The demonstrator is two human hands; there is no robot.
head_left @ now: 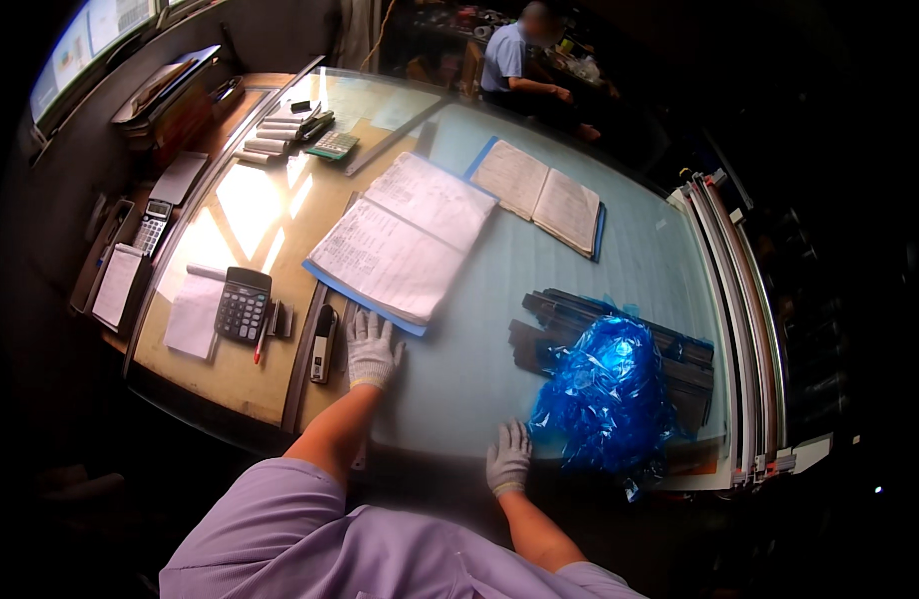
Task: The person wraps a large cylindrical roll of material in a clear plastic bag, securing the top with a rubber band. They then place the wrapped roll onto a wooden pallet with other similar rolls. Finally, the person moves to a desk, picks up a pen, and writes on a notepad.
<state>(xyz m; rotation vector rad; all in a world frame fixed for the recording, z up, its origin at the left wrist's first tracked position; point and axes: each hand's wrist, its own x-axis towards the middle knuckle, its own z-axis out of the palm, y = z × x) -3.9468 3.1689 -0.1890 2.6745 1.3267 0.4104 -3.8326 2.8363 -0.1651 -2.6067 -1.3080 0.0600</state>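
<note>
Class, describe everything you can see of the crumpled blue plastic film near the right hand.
The blue plastic film is a shiny, translucent, crinkled bundle heaped near the table's near edge. It lies over the near end of a stack of dark flat strips, partly hiding them. The gloved right hand rests flat on the table just left of it; whether they touch is unclear.

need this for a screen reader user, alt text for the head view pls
A person's gloved left hand and right hand rest flat on a glass-topped table, beside crumpled blue plastic film on dark strips. Open ledgers and a calculator lie farther off.
</note>
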